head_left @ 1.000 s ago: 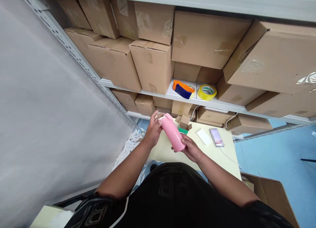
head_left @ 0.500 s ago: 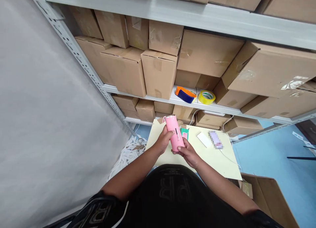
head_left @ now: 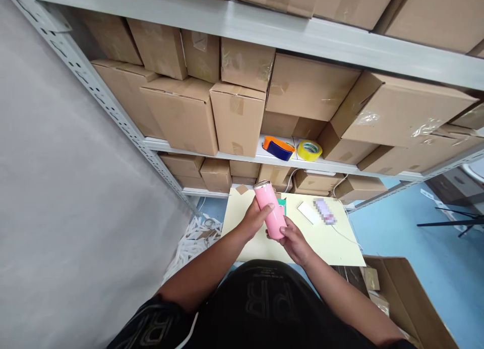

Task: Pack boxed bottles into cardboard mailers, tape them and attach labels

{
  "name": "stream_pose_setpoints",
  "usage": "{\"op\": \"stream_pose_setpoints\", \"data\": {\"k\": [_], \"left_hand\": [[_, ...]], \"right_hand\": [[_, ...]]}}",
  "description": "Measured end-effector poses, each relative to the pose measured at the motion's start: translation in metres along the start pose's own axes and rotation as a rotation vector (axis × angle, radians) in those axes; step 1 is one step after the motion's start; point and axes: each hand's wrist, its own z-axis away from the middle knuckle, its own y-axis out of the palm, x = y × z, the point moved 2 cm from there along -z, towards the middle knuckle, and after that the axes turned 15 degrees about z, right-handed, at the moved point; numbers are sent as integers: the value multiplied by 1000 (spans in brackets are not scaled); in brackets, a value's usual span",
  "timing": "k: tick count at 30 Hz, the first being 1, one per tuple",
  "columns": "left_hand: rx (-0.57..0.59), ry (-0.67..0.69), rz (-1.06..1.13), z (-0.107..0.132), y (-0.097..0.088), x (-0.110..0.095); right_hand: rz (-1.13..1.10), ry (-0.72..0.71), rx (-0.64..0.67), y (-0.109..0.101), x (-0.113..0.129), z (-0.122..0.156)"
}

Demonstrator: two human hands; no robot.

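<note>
A pink insulated bottle (head_left: 275, 222) with a metal-coloured rim at its top is held tilted above the cream tabletop (head_left: 242, 250). My left hand (head_left: 254, 220) is closed around its left side, the thumb lying across the front. Lower down, my right hand (head_left: 295, 239) grips the bottle near its base from the right. The side facing me is plain pink. Partly hidden behind the bottle is a small green item (head_left: 282, 204).
On the table lie a white flat box (head_left: 308, 213) and a pixelated purple object (head_left: 324, 211) with a cable. Shelves ahead hold cardboard boxes (head_left: 238, 119), yellow tape (head_left: 309, 150) and an orange-and-blue band (head_left: 279, 148). White strips (head_left: 192, 240) cover the floor at left; an open carton (head_left: 406, 288) stands right.
The bottle has turned in my hands: its dark printed mark and the strap near its top no longer show. Both hands still hold it. The camera view has shifted slightly.
</note>
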Motion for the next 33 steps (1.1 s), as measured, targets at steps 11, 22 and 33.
{"op": "stream_pose_setpoints", "data": {"k": [11,22,33], "left_hand": [[-82,57,54,-6,31,12],[-242,117,-106,-8,74,41],[-258,154,-117,-7,87,48]], "right_hand": [[15,67,231,-42,15,-7],[182,30,244,-99,17,-3],[400,-202,39,-107,24,0]]}}
